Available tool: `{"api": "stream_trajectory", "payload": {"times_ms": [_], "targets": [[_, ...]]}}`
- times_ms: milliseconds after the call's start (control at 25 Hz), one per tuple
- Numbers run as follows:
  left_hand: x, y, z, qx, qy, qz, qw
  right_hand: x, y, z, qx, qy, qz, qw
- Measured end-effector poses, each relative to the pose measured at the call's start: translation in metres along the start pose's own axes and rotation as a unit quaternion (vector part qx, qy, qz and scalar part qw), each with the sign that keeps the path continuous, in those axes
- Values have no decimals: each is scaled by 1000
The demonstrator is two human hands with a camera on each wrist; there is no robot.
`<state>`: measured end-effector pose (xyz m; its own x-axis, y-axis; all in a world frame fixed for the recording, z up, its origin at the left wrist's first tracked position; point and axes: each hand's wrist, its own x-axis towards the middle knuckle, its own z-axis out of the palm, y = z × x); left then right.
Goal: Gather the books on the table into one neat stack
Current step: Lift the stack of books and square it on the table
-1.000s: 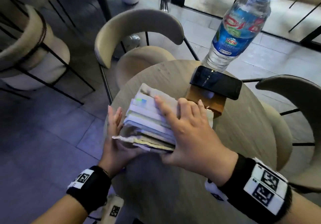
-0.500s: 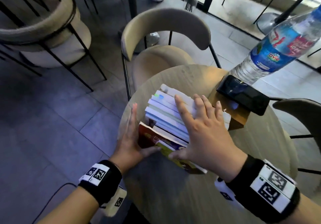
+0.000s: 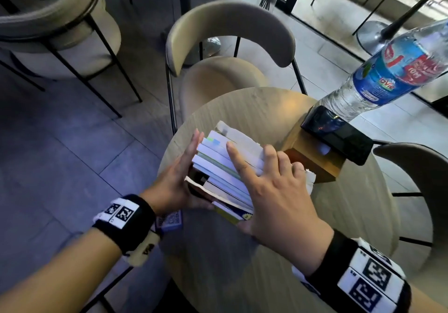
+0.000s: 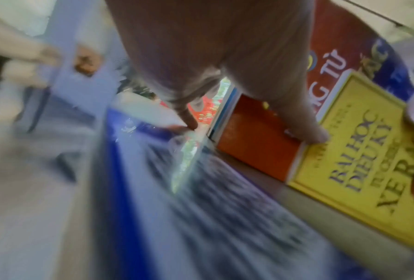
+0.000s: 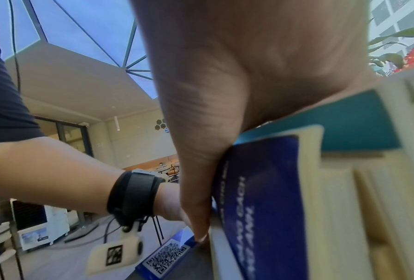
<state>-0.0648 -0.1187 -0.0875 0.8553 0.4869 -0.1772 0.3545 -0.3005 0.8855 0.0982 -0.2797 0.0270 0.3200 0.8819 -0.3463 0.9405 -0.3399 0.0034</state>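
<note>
A bundle of several books (image 3: 218,164) stands tilted on its edge on the round wooden table (image 3: 266,276), page edges up. My left hand (image 3: 179,179) presses flat against the bundle's left side with straight fingers, its thumb along the near bottom. In the left wrist view the thumb (image 4: 306,123) lies on a yellow cover (image 4: 359,170) beside an orange one (image 4: 256,144). My right hand (image 3: 274,191) lies over the top with fingers spread. In the right wrist view its thumb (image 5: 196,189) runs down a blue cover (image 5: 261,189). The books' right side is hidden.
A black phone (image 3: 337,135) lies on a wooden block (image 3: 312,164) just right of the books, with a water bottle (image 3: 388,74) behind it. A blue QR card (image 3: 169,220) sits at the table's near left edge. Beige chairs (image 3: 230,33) stand around the table.
The bundle has been tipped up from a slanted lie to stand more on edge. My left fingers have slid up along its left side, and my right fingers have spread wider.
</note>
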Motion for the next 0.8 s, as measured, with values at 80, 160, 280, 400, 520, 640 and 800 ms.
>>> {"api": "stream_trajectory", "payload": {"times_ms": [80, 160, 280, 400, 520, 640, 800], "targets": [[14, 0, -11, 29, -42, 23, 998, 1, 2, 3, -10, 24, 2, 1000], [20, -1, -14, 31, -68, 28, 997, 1, 1, 5, -14, 34, 7, 999], [23, -2, -13, 18, -75, 29, 997, 1, 3, 6, -12, 33, 8, 999], [28, -2, -12, 13, -80, 50, 995, 3, 4, 4, -18, 24, 8, 1000], [33, -8, -12, 21, -95, 43, 994, 4, 6, 3, -19, 20, 7, 1000], [37, -18, -11, 36, -124, 38, 991, 5, 10, 3, -20, 18, 4, 1000], [44, -25, -10, 57, -97, 71, 991, 5, 12, 5, -20, 31, 8, 999]]}}
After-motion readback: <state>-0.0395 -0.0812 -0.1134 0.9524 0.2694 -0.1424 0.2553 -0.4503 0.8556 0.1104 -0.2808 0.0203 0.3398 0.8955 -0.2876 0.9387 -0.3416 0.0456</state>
